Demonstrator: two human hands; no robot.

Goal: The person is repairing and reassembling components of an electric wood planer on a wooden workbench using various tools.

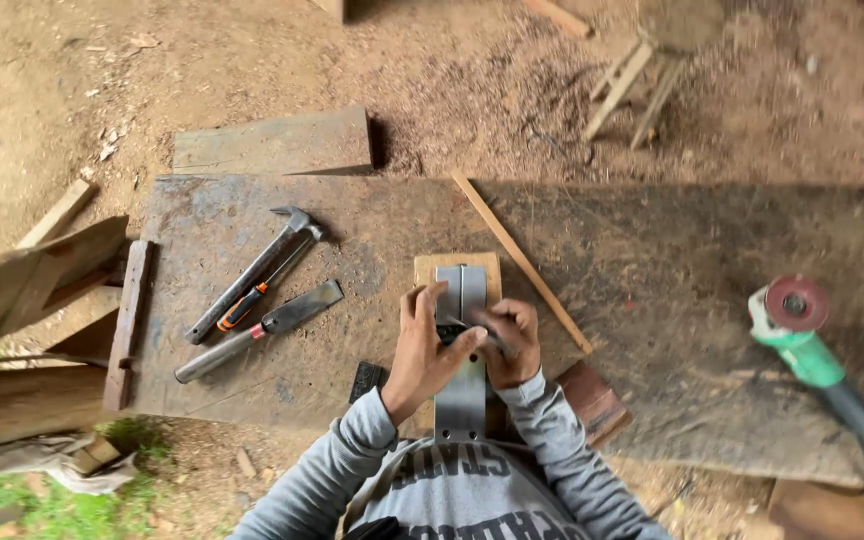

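A flat grey metal blade [461, 400] lies along a small light wooden block [429, 270] on a rough plank workbench [652, 270], pointing toward me. My left hand [425, 345] rests on the blade's left side with fingers curled over it. On the blade's right side, my right hand [508, 340] pinches a small dark part against the metal. What exactly that part is cannot be made out.
A claw hammer [257, 270], an orange-handled screwdriver [242, 306] and a wide chisel [262, 328] lie left of the hands. A thin wooden strip [520, 260] runs diagonally beside the block. A green angle grinder [802, 335] sits at the right. A reddish block [594, 398] is at the near edge.
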